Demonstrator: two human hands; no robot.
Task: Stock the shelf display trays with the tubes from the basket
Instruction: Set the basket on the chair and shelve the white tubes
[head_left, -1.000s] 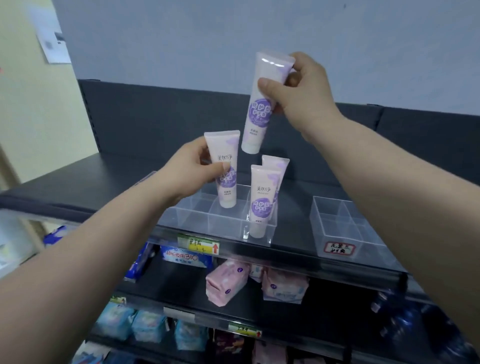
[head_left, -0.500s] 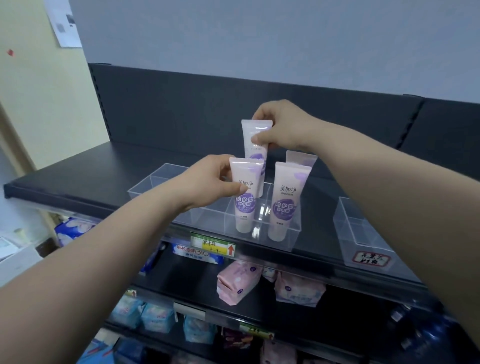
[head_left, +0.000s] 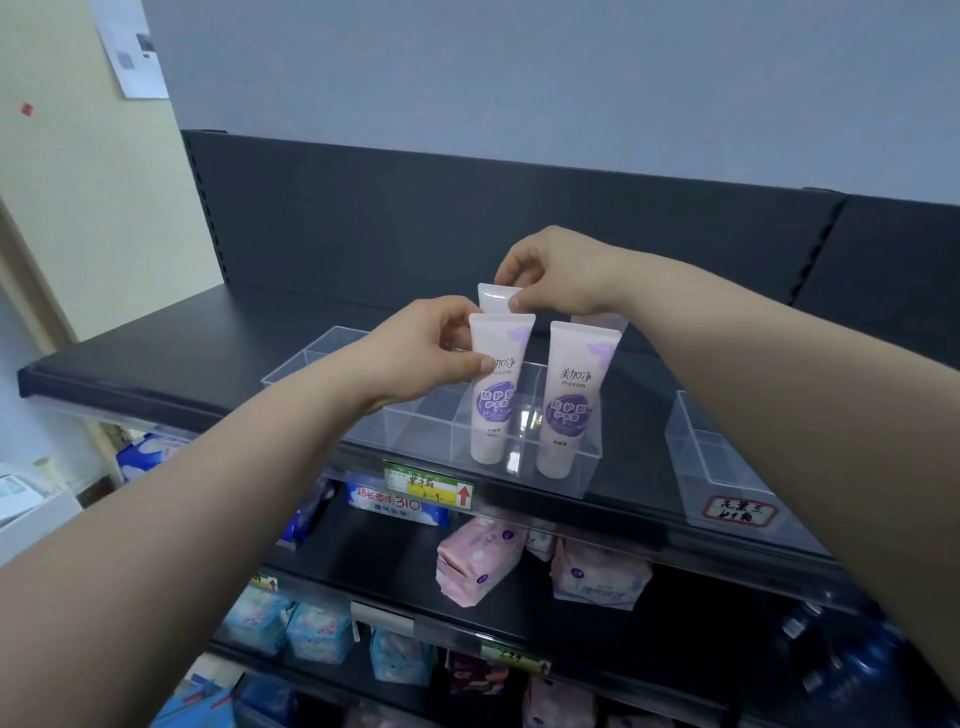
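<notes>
Price tag (head_left: 429, 487): yellow and green with a red arrow, on the top shelf's (head_left: 156, 374) front edge.
Blue-and-white pack (head_left: 397, 503): second shelf (head_left: 374, 551), left of centre, just below the price tag.
Pink packs (head_left: 478, 564): two, soft-wrapped, side by side near the second shelf's front edge, the left one tilted.
Light-blue packs (head_left: 291, 629): third shelf (head_left: 675, 639), left end, at its front edge.
Paper sheet (head_left: 132, 47): on the cream wall (head_left: 78, 208), top left.
Bottles (head_left: 852, 670): dark, blurred, lower right.
</notes>
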